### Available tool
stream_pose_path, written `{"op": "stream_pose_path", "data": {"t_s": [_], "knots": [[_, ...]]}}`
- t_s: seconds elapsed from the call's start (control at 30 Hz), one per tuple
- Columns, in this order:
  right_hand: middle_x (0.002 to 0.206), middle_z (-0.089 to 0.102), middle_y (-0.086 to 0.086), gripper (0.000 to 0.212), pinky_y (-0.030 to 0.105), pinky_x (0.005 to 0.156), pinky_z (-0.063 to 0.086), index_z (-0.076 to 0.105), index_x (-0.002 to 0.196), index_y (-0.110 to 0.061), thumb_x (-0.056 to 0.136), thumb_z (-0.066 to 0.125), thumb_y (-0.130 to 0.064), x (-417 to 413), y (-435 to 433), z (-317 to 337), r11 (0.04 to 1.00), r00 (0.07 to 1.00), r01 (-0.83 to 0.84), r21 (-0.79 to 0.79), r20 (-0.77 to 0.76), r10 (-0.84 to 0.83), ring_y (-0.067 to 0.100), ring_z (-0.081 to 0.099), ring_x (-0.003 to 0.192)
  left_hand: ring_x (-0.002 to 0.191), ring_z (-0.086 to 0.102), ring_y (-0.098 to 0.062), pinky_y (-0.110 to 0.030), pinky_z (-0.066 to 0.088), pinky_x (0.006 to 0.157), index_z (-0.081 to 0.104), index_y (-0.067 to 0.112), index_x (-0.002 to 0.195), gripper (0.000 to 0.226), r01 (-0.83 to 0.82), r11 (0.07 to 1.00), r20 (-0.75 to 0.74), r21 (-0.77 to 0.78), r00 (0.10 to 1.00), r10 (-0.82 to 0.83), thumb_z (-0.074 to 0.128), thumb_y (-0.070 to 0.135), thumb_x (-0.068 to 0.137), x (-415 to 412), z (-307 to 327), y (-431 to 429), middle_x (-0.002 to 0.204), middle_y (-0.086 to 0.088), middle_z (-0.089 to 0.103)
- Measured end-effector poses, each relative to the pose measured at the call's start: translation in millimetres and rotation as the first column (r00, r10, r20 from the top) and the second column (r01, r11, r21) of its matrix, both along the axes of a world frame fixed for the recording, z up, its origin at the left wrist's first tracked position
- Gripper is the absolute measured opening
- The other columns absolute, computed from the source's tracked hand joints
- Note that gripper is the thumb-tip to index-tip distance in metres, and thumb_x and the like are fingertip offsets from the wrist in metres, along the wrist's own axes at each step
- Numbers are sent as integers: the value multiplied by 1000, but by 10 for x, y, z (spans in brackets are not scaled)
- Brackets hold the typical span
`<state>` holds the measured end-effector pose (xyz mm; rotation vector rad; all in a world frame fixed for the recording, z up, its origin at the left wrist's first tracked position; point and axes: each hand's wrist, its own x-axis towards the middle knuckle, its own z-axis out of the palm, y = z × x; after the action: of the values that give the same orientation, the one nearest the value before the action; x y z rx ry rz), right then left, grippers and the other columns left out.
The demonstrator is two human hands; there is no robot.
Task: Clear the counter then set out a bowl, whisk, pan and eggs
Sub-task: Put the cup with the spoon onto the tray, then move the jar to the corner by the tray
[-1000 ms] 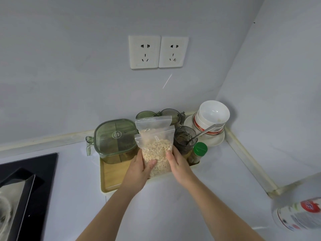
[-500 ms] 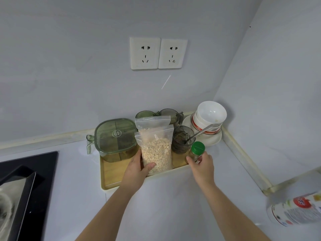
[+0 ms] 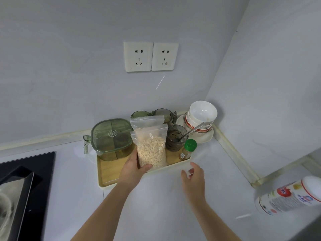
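Soft even light, faint shadows, wide-angle bending at edges.

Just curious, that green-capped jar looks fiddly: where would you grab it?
Probably the jar by its body below the cap, from the front right with the right hand: it stands upright at the corner of the tray, glass behind, bag left.

Twin wall sockets (image 3: 138, 56), black hob (image 3: 45, 171), labelled white bottle (image 3: 288, 197)
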<state>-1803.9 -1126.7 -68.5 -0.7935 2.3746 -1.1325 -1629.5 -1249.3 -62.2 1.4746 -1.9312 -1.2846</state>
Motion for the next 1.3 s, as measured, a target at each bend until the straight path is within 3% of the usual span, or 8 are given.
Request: {"op": "stream_pose_path", "data": {"t_s": [0.2, 0.27, 0.4, 0.5, 0.6, 0.8, 1.13, 1.3], "knots": [[102, 56, 1, 31, 11, 70, 41, 55, 124, -17, 93, 57, -14, 338, 158, 217, 989, 984, -91, -121, 140, 107, 11, 54, 89, 138, 36, -23, -35, 35, 108, 17, 14, 152, 85, -51, 996, 100, -71, 993, 58, 65, 42, 88, 146, 294, 345, 154, -3, 33], [100, 59, -2, 24, 12, 71, 43, 56, 116, -23, 93, 57, -14, 489, 174, 347, 976, 972, -111, -186, 186, 146, 15, 57, 92, 137, 37, -20, -29, 35, 105, 21, 16, 151, 80, -77, 990, 46, -115, 995, 83, 64, 40, 88, 319, 402, 541, 153, -2, 34], [93, 64, 1, 16, 29, 78, 52, 62, 104, -23, 93, 58, -13, 864, 296, 607, 950, 938, -136, -280, 272, 214, 21, 63, 89, 119, 53, -8, -25, 42, 99, 48, 23, 135, 50, -159, 980, -117, -117, 982, 145, 67, 24, 88, 766, 573, 980, 129, 6, 58], [86, 66, 4, 16, 18, 66, 50, 63, 99, -16, 93, 55, -4, 1262, 468, 890, 910, 885, -206, -361, 327, 331, 12, 65, 75, 98, 61, 3, -17, 50, 85, 60, 33, 104, 23, -217, 974, -222, -62, 955, 198, 64, 15, 90, 1178, 778, 1332, 103, 14, 68], [78, 68, 0, 15, 18, 64, 49, 65, 96, -14, 94, 53, -4, 1793, 705, 1145, 862, 827, -308, -403, 333, 452, 10, 64, 70, 86, 67, -1, -13, 49, 76, 63, 32, 94, 23, -296, 955, -280, 6, 917, 286, 61, 9, 91, 1713, 960, 1718, 87, 11, 73], [76, 69, -2, 15, 21, 67, 50, 64, 95, -13, 95, 53, -4, 3222, 1197, 1465, 768, 704, -479, -424, 337, 625, 11, 64, 71, 85, 68, -8, -18, 52, 77, 67, 24, 96, 19, -435, 900, -342, 16, 844, 414, 58, 8, 92, 3176, 1287, 2520, 88, 7, 73], [82, 70, 2, 18, 30, 76, 54, 67, 99, -14, 94, 51, -6, 6214, 2027, 1932, 564, 411, -654, -505, 388, 825, 13, 64, 76, 84, 68, -15, -25, 52, 77, 65, 30, 93, 20, -740, 662, -404, -120, 646, 648, 61, 11, 91, 6045, 1797, 3837, 86, 5, 72], [81, 69, 2, 20, 28, 73, 53, 67, 99, -14, 95, 49, -6, 7266, 2180, 2089, 448, 271, -725, -524, 381, 884, 12, 63, 75, 83, 67, -11, -14, 50, 72, 65, 28, 96, 17, -848, 516, -452, -119, 509, 733, 60, 12, 92, 6994, 1939, 4269, 90, 2, 71]]}}
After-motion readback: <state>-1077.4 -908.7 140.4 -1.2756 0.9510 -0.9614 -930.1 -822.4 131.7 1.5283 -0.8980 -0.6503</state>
